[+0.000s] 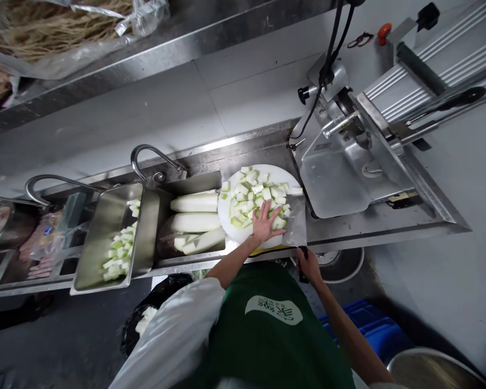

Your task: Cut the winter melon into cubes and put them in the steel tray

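Observation:
My left hand (263, 224) lies with spread fingers on the near side of a pile of pale green-white vegetable chunks (251, 195). The chunks cover a round white cutting board (225, 219). In my right hand (308, 265) is the black handle of a cleaver, held at the counter's front edge. The broad cleaver blade (296, 224) lies flat at the board's right side, beside the chunks. Long peeled pale gourds (197, 222) rest in the sink left of the board. A deep steel pan (89, 243) farther left holds more cut chunks (119, 254).
A metal slicing machine (336, 173) stands right of the board, a black cable hanging over it. Two curved faucets (156, 148) rise behind the sinks. Overhead runs a steel shelf (210, 40) with bagged dried goods. Below are a black bag (162, 297), a metal basin (348, 267) and a blue container (372, 324).

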Demonstrator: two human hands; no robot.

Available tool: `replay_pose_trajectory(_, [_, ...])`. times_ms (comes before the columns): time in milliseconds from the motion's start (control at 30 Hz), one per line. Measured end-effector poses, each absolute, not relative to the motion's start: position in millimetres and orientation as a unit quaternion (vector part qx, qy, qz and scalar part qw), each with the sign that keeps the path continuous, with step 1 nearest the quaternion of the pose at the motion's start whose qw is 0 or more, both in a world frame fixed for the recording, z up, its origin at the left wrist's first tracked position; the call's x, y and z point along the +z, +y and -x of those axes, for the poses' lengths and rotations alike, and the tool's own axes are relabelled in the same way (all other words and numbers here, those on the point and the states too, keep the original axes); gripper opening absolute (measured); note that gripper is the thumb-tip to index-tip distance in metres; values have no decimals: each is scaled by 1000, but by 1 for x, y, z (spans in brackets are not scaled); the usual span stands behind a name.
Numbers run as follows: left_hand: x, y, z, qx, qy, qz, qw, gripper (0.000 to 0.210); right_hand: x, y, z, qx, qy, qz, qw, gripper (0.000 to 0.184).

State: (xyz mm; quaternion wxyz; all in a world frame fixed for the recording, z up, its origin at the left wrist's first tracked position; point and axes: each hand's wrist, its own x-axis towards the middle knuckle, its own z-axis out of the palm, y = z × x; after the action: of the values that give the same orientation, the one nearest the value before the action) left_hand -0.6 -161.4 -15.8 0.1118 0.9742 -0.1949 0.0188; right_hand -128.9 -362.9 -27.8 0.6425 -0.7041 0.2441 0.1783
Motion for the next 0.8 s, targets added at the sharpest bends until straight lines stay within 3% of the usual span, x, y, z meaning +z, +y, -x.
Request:
replay_pose_trajectory(200, [-15,-169,3,15,-172,-979,105,85,-35,-312,115,206,177,716,643,49])
replay_pose_trajectory(400, [-14,-171,4,21,-169,-979,111,77,-39,-298,115,199,170,664,701,56])
replay_pose_trajectory(800, [16,-186,10,56,-210,-971,104,78,-31,-308,131,186,166,635,731,56])
